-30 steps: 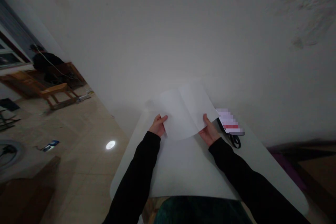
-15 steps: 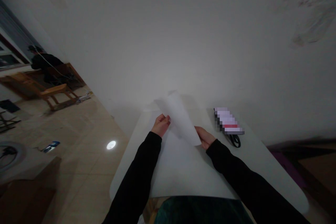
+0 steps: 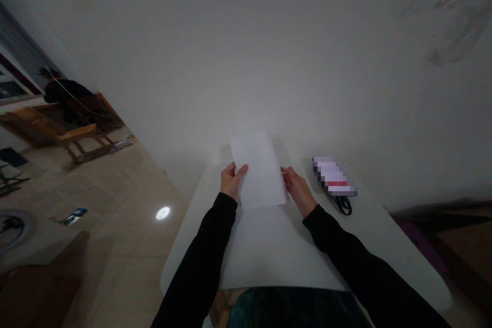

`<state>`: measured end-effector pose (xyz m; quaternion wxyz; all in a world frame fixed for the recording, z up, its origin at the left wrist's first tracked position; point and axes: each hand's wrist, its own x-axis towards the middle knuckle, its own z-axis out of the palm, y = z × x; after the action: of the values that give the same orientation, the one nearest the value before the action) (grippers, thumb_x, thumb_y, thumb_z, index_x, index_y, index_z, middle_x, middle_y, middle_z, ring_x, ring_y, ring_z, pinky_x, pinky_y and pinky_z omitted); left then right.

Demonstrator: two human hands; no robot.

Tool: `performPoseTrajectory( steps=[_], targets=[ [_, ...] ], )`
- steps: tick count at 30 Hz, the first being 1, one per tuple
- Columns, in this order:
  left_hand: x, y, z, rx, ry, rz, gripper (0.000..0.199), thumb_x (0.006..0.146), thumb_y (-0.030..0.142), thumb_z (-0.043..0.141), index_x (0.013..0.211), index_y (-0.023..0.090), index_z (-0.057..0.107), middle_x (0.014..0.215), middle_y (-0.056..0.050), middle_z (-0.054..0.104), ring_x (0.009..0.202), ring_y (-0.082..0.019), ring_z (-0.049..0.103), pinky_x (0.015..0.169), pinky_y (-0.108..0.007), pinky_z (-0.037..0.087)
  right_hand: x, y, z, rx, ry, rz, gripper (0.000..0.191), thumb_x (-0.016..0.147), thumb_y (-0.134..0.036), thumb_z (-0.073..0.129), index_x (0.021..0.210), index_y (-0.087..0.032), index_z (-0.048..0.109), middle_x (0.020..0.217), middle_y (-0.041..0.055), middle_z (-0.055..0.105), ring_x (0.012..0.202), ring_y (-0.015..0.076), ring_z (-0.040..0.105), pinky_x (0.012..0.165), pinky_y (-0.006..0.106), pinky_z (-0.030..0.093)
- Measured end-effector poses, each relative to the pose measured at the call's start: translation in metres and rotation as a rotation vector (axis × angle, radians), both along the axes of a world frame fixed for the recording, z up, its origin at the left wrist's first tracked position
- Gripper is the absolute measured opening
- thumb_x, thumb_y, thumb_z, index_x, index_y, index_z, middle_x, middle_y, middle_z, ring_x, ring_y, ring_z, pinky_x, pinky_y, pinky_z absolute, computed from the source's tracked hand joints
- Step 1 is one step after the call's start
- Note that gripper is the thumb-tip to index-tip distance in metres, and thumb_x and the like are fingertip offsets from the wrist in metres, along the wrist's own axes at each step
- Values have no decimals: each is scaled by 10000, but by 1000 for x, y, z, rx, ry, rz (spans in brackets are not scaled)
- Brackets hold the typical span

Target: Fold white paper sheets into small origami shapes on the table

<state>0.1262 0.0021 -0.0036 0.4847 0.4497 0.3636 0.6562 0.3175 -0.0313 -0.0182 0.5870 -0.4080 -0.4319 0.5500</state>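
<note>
A white sheet of paper point(image 3: 260, 169) is held up above the table, tilted toward me, and looks folded over. My left hand point(image 3: 231, 180) grips its left edge, thumb on the front and the other fingers partly hidden behind. At the right edge my right hand point(image 3: 299, 190) is closed on the paper, with the fingertips partly hidden. The paper's surface looks blank. Below it, the white table point(image 3: 284, 266) bears its shadow.
A pixelated item point(image 3: 333, 177) with a black cord point(image 3: 344, 206) lies at the table's right. The wall point(image 3: 246, 61) rises behind the table. To the left are a wooden chair point(image 3: 79, 133), a seated person point(image 3: 69, 89) and a cardboard box point(image 3: 38, 292).
The paper has turned from a slanted, curled position to a flatter, more upright one facing me. My right hand has risen along its right edge, and my left thumb now lies on its front.
</note>
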Motion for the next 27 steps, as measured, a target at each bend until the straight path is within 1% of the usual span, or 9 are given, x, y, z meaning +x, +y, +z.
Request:
performPoseTrajectory(
  steps=[4, 8, 10, 13, 14, 16, 19, 23, 27],
  targets=[
    [2, 1, 0, 57, 82, 19, 397, 633, 295, 737, 975, 141, 604, 962, -74, 671, 832, -180, 638, 779, -315, 504, 0, -2, 2, 162, -117, -63, 403, 675, -502, 657, 914, -179, 642, 805, 37, 689, 733, 185, 623, 648, 292, 478],
    [6, 2, 0, 129, 191, 70, 565, 685, 307, 695, 1181, 197, 446, 1033, -95, 637, 864, -189, 637, 790, -354, 505, 4, -3, 3, 213, -180, -211, 339, 724, -477, 616, 850, -164, 650, 722, 39, 682, 652, 185, 620, 581, 294, 477],
    [6, 0, 1, 232, 312, 203, 621, 727, 306, 653, 1262, 223, 348, 1149, -123, 570, 904, -195, 625, 784, -371, 501, 11, -3, 7, 320, -300, -422, 296, 772, -437, 584, 862, -163, 652, 758, 47, 686, 680, 188, 627, 613, 306, 489],
    [4, -9, 1, 489, 601, 520, 546, 768, 278, 593, 1258, 206, 363, 1269, -153, 460, 1062, -235, 551, 849, -416, 458, 25, -5, 14, 597, -589, -737, 217, 848, -315, 524, 952, -166, 642, 873, 67, 690, 775, 180, 640, 717, 316, 490],
    [4, -12, 0, 604, 711, 613, 514, 770, 265, 587, 1240, 199, 388, 1273, -152, 455, 1112, -248, 517, 880, -429, 435, 28, -6, 16, 705, -702, -787, 201, 859, -269, 515, 985, -170, 636, 894, 67, 693, 804, 176, 642, 753, 317, 483],
    [8, -21, -1, 870, 914, 720, 484, 761, 252, 596, 1212, 208, 424, 1242, -134, 493, 1148, -251, 491, 926, -434, 393, 32, -7, 17, 897, -933, -752, 220, 873, -178, 490, 1054, -186, 616, 974, 64, 687, 914, 172, 631, 847, 330, 448],
    [21, -30, -3, 1165, 1170, 635, 464, 775, 284, 601, 1210, 233, 448, 1158, -91, 586, 1110, -216, 532, 983, -409, 328, 28, -6, 10, 1023, -1211, -612, 267, 879, -116, 462, 1094, -202, 596, 1051, 55, 668, 1086, 191, 556, 949, 379, 370],
    [31, -26, -4, 1148, 1419, 315, 312, 861, 273, 509, 1166, 210, 511, 1079, -61, 652, 1078, -173, 561, 1005, -406, 291, 21, -1, -5, 1061, -1360, -486, 204, 874, -127, 473, 990, -185, 630, 959, 56, 682, 1096, 205, 535, 954, 392, 356],
    [16, -11, -7, 1127, 1400, 255, 165, 868, 181, 501, 1001, 222, 589, 908, 7, 698, 872, -115, 626, 959, -387, 343, 22, 4, -10, 1075, -1352, -450, 153, 863, -141, 502, 914, -180, 641, 897, 47, 685, 1036, 193, 555, 942, 379, 368]
  ],
)
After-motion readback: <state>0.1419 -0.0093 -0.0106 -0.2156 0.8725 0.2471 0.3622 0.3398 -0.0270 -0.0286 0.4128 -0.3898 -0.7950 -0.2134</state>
